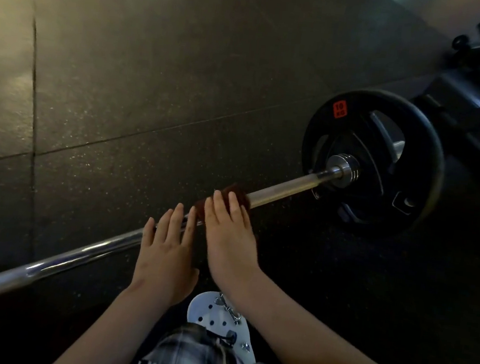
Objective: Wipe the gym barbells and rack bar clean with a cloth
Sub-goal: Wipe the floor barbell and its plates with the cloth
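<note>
the barbell (pixel 77 256) lies on the dark floor (pixel 125 80) from 8 to 2 o'clock, its black plate (pixel 356 105) at 3 o'clock. at centre, the left hand (pixel 165 260) rests flat on it, fingers straight. the right hand (pixel 229 240), at its 1 o'clock, presses straight fingers on the brown cloth (pixel 229 189) around the barbell.

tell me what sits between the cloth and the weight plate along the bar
In the head view, a bare stretch of barbell shaft runs from the cloth to the steel collar against the weight plate.

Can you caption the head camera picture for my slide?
Right hand presses a dark red cloth on the barbell bar, left hand flat beside it, by a black plate.
</note>
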